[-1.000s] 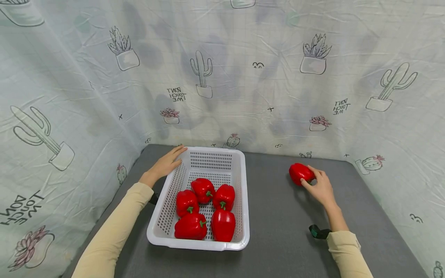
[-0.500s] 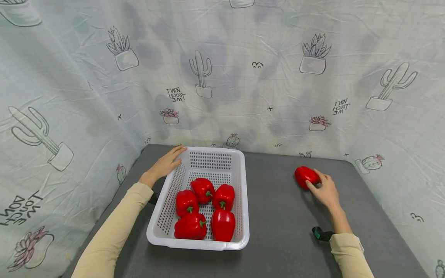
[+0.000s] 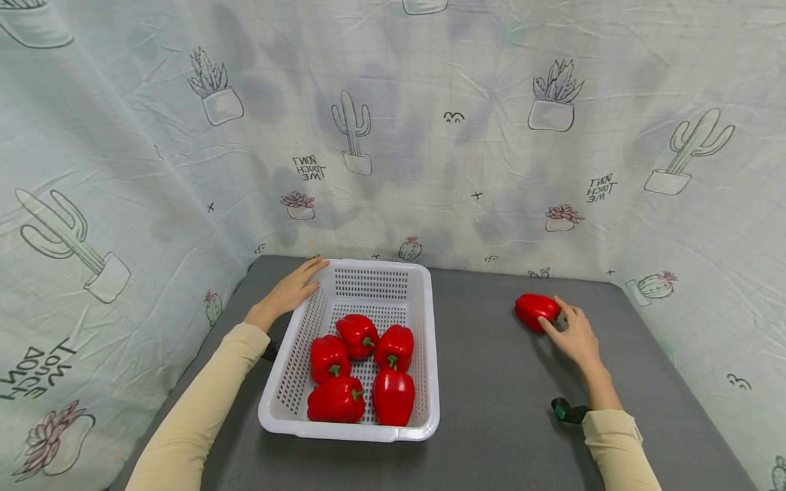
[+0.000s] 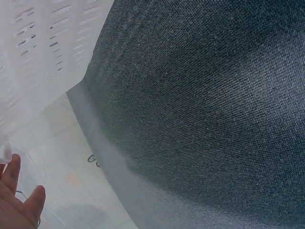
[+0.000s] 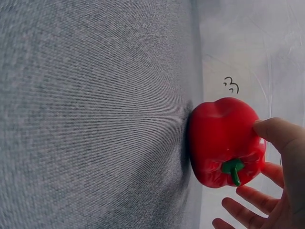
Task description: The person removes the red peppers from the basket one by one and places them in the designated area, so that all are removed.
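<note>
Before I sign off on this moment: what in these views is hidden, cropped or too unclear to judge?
- Right hand: in the head view its fingertips lie behind the loose red pepper; the right wrist view crops the hand at the frame edge, so the full grip is unclear.
- Left hand: the left wrist view shows only fingertips at the corner.
- White basket: blurred and cropped in the left wrist view; its five peppers hide the floor beneath them.

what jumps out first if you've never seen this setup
The eye goes to the white perforated basket at the middle of the grey table, holding five bright red peppers. A sixth, the lone red pepper, lies on the table off to the right, with the right hand touching it. The left hand rests on the basket's far left corner, and cactus-print cloth walls it all in.
</note>
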A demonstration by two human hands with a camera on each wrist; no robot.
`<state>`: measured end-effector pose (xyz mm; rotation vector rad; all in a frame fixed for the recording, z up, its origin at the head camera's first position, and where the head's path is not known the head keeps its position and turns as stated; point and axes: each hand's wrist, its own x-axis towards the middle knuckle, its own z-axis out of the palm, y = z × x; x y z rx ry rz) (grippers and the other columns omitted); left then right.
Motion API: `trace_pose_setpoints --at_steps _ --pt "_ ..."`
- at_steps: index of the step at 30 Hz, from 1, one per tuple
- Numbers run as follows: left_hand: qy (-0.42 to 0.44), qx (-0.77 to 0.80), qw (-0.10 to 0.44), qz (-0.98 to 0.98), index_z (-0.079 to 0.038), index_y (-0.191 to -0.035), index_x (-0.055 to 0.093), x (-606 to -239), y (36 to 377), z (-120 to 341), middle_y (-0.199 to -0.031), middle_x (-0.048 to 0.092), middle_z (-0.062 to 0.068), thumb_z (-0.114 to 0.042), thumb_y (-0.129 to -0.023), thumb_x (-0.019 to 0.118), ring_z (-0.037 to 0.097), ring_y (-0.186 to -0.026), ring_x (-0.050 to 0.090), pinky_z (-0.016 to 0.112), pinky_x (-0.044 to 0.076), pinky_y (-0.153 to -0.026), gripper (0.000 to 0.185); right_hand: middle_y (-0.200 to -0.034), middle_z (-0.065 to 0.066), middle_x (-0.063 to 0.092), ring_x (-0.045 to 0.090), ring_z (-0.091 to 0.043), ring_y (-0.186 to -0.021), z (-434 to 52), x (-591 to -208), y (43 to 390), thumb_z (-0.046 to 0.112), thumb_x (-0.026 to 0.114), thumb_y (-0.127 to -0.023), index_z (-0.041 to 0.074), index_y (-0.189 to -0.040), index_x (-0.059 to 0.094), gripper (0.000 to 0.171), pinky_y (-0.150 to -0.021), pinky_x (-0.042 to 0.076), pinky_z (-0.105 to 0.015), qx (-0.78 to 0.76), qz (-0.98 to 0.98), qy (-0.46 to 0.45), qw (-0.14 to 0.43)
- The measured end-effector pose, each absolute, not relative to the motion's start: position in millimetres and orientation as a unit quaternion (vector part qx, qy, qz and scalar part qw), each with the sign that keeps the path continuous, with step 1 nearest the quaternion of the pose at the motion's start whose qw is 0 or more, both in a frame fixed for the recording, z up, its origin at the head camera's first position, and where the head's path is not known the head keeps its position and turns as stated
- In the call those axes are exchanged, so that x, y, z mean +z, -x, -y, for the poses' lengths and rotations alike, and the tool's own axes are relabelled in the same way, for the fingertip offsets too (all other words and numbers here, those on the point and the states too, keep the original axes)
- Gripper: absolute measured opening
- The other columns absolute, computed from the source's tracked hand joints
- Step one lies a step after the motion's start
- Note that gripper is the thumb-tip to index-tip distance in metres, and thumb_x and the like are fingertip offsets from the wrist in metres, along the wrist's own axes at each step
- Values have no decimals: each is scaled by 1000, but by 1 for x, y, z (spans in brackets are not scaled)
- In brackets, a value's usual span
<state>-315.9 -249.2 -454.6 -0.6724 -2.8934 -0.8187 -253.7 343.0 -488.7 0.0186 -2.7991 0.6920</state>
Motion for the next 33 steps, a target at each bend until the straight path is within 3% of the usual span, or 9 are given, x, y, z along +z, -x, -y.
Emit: trace_pose_setpoints --at_steps 8,15,24,33 --pt "219 -266 31 938 -9 -147 28 -454 315 250 -152 20 17 -19 -98 40 38 -138 20 60 21 -106 51 -117 -28 44 46 -37 -95 -341 -485 254 44 53 -91 3 -141 36 68 -58 43 -47 239 962 -13 131" --pt "217 -270 29 937 -10 -146 29 -455 315 249 -152 21 16 -19 -97 40 38 -138 22 60 21 -106 51 -131 -31 38 43 -43 -108 -334 -477 253 42 54 -91 4 -141 37 66 -73 42 -61 232 963 -22 132" --pt "214 -274 26 937 -11 -147 28 -456 315 248 -153 20 15 -19 -97 40 38 -138 21 60 20 -106 52 -133 -31 38 39 -48 -115 -323 -467 259 38 57 -90 3 -138 41 62 -82 37 -65 228 961 -45 151" --pt "215 -277 26 936 -11 -147 28 -455 315 249 -153 20 15 -20 -98 39 38 -138 20 61 19 -106 51 -136 -25 39 38 -45 -117 -302 -458 269 33 61 -87 5 -135 47 57 -84 36 -64 230 953 -78 179"
